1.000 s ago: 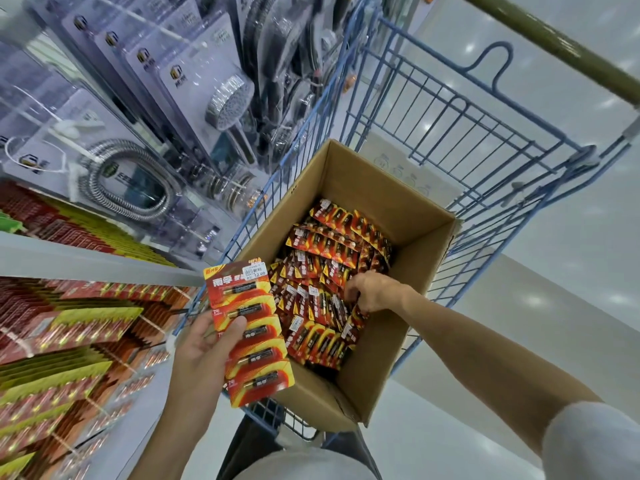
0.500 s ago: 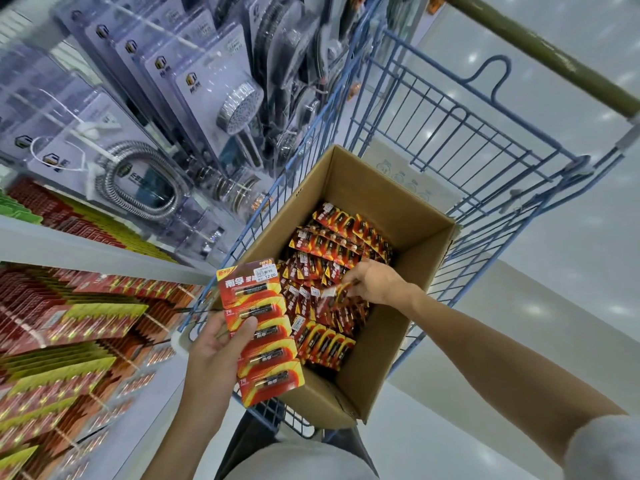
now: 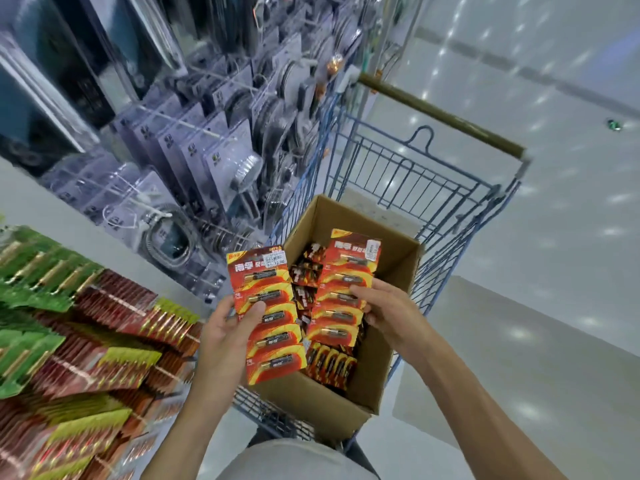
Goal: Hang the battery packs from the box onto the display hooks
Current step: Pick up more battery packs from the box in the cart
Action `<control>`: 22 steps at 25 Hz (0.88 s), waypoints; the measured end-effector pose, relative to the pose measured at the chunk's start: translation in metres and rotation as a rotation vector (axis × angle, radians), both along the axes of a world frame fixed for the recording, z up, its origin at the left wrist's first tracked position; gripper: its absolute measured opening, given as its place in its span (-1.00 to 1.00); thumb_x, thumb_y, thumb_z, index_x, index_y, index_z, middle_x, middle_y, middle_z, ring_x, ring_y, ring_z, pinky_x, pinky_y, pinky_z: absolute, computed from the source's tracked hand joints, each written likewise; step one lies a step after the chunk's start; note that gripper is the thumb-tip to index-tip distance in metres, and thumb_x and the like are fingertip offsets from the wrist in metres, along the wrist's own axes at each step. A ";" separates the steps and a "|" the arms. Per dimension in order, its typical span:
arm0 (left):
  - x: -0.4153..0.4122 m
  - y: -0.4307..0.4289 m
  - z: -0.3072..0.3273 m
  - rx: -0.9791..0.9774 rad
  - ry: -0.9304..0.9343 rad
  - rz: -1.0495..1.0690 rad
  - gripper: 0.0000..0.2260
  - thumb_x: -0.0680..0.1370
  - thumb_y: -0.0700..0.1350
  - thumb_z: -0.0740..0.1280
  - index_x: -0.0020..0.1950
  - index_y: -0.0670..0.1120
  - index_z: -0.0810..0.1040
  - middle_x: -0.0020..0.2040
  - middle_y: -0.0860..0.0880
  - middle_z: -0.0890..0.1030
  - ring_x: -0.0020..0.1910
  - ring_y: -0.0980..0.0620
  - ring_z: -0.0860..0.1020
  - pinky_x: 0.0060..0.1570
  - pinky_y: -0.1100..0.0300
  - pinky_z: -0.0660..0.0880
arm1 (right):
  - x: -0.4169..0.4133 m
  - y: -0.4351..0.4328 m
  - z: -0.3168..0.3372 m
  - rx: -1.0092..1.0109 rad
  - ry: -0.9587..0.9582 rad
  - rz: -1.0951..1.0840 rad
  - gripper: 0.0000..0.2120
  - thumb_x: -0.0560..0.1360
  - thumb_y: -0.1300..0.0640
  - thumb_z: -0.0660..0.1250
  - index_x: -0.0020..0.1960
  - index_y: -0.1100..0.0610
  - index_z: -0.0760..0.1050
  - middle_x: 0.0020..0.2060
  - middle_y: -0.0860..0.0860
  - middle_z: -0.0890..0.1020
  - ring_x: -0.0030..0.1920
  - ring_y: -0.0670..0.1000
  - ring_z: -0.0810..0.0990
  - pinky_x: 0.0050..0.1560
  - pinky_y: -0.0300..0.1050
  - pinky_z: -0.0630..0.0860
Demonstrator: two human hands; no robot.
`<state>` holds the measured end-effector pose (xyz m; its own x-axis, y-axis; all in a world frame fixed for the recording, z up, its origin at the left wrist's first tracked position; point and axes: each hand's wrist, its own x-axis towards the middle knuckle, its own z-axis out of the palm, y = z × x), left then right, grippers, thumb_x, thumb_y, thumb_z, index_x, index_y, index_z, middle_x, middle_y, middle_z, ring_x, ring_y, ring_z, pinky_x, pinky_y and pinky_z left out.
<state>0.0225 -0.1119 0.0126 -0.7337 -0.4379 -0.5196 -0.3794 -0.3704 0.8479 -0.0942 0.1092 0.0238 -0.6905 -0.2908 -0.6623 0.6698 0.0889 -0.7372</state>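
The left hand (image 3: 225,330) holds one long strip of battery packs (image 3: 273,341) upright above the near left corner of the cardboard box (image 3: 311,400), with the thumb laid across the front of the card and the fingers behind it. The right hand (image 3: 394,313) pinches a second strip (image 3: 349,265) at its right edge, just beside the first one and over the middle of the box. More packs (image 3: 332,365) lie stacked inside the box, which stands in a blue shopping cart (image 3: 415,174). The battery display (image 3: 114,317) is at the left, crowded with red and green packs; the hooks themselves I cannot make out. Such a strip looks light, but it is thin card carrying several cells, so I think it may bend or fold if it is gripped only at one end. It seems better to hold it near the middle, as both hands do, and to guide the top end onto the hook.
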 end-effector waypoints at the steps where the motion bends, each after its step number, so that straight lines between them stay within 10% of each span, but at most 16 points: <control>1: 0.002 -0.002 0.007 -0.002 0.022 0.002 -0.77 0.60 -0.08 0.42 0.26 0.01 0.60 0.02 -0.04 0.77 -0.06 -0.12 0.76 -0.10 -0.05 0.69 | 0.007 -0.002 0.011 -0.023 0.005 -0.021 -0.79 0.57 0.10 0.43 0.20 0.06 0.63 0.07 0.03 0.75 0.02 -0.03 0.75 -0.12 -0.23 0.60; 10: 0.087 0.007 0.065 -0.092 0.169 0.184 -0.81 0.61 -0.13 0.40 0.21 0.03 0.62 0.01 -0.06 0.77 -0.08 -0.11 0.76 -0.23 0.10 0.69 | 0.061 -0.028 0.059 -0.253 0.129 0.085 -0.70 0.57 0.14 0.41 0.29 0.16 0.61 0.18 0.15 0.70 0.20 0.18 0.68 0.26 0.13 0.56; 22: 0.329 -0.007 0.138 -0.286 0.226 0.868 -0.81 0.59 -0.14 0.44 0.20 -0.03 0.64 0.02 -0.13 0.76 -0.06 -0.17 0.75 -0.08 -0.07 0.66 | 0.214 -0.160 0.115 -0.569 0.054 0.589 -0.67 0.47 0.27 0.38 0.22 0.26 0.61 0.06 0.22 0.71 -0.02 0.20 0.72 -0.04 0.09 0.70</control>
